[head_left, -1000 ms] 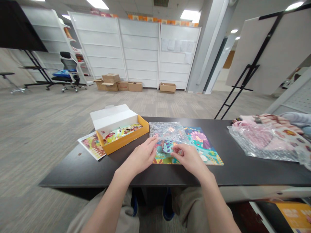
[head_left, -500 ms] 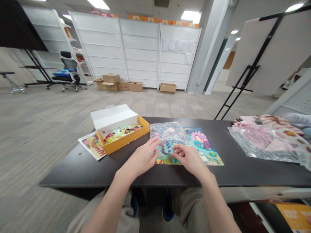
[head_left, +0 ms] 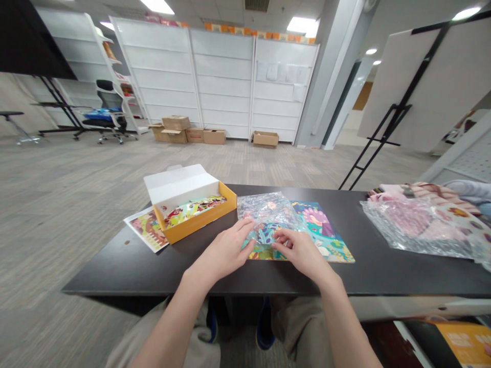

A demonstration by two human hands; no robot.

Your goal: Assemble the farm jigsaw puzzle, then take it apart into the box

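Observation:
A clear, crinkled plastic bag lies over the left part of a colourful picture board, which looks like a puzzle. My left hand rests at the bag's left side, fingers stretched out and thumb apart. At the bag's lower right, my right hand has its fingers curled toward the thumb, seemingly pinching the plastic. Between the hands, a dark blue leafy pattern shows through the bag. Whether that is a loose piece or printing on the board, I cannot tell.
On the left of the black table stands an open yellow box with colourful printed pieces inside. A picture sheet lies partly under it. Plastic-wrapped pink cloth and other fabrics lie at the right end.
Both hands stay almost in place over the bag. The view has shifted very slightly; box, board and bag keep their places.

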